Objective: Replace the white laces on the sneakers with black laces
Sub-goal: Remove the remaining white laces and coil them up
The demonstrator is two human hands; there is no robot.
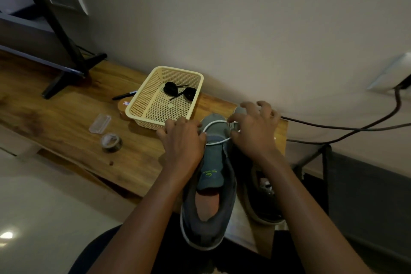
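Grip status: left hand and right hand each pinch the white lace at the toe eyelets.

Head view: lace spans between both grips across the grey sneaker on the counter. Uneven pulling may snag the lace or tip the sneaker. Black laces lie coiled in the basket beyond the left grip.

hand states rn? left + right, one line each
Left hand: closed on the white lace at the near sneaker.
Right hand: thumb and forefinger pinching the same lace, other fingers spread.
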